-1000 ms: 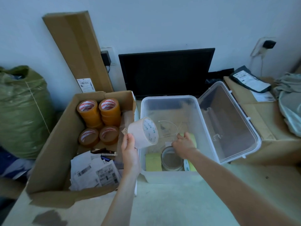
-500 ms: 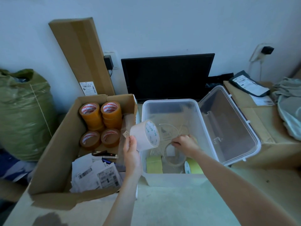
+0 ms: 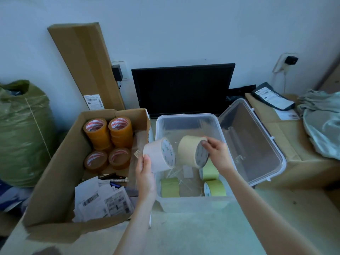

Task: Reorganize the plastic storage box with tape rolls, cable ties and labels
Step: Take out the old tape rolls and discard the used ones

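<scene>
Above the open plastic storage box [image 3: 189, 120], I hold a tape roll in each grip. My left hand [image 3: 145, 170] curls round a white tape roll [image 3: 156, 153] over the box's left wall, while my right hand [image 3: 217, 153] pinches the rim of a cream tape roll [image 3: 189, 150] over the box's middle; the two rolls hang side by side, tilted, nearly touching. Inside the box, three yellow-green tape rolls [image 3: 170, 186] lie along its near side, with pale cable ties [image 3: 176, 173] and a small white label [image 3: 187, 171] scattered on its floor between them. The box's clear lid [image 3: 257, 144] lies open, leaning away from its right wall. Left of the box, a cardboard carton [image 3: 55, 173] holds stacks of brown tape rolls [image 3: 108, 133] at its far end and loose printed labels [image 3: 103, 201] at its near end. Behind the box a dark monitor [image 3: 182, 87] stands against the wall.
</scene>
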`<move>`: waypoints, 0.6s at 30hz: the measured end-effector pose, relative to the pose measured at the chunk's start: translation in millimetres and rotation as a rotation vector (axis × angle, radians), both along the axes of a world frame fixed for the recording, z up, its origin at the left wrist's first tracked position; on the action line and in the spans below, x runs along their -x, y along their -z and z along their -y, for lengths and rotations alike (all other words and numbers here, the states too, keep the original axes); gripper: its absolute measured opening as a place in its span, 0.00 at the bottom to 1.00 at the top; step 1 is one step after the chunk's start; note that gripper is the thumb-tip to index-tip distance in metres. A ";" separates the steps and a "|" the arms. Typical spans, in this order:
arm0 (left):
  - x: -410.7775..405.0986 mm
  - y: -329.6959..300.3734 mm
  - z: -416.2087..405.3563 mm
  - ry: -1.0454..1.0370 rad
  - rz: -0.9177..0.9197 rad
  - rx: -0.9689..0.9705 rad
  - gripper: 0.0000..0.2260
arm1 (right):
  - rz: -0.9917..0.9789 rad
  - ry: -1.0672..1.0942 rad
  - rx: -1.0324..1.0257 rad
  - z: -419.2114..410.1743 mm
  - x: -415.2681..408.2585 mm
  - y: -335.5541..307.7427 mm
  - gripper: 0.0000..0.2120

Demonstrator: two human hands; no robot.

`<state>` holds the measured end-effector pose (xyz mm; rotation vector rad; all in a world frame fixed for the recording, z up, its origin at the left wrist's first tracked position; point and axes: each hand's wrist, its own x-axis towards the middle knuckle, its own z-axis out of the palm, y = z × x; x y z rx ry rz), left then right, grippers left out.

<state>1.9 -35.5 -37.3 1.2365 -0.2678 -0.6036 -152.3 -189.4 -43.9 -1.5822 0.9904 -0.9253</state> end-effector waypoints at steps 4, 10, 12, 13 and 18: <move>-9.1 -1.2 3.1 0.131 0.030 0.015 0.09 | 0.066 0.023 0.017 -20.2 9.8 -14.8 0.11; 9.5 -30.8 -5.6 0.348 0.145 0.003 0.08 | 0.114 0.065 -0.179 -59.9 28.1 -39.7 0.10; 21.7 -35.7 -14.2 0.385 0.118 0.030 0.09 | 0.186 0.069 -0.288 -70.4 39.9 -43.4 0.08; 26.7 -38.3 -19.6 0.404 0.128 0.045 0.09 | 0.202 0.074 -0.314 -74.6 45.4 -47.7 0.10; 63.8 -36.1 -42.5 0.560 0.106 0.055 0.11 | 0.231 0.211 -0.353 -102.3 86.2 -54.7 0.15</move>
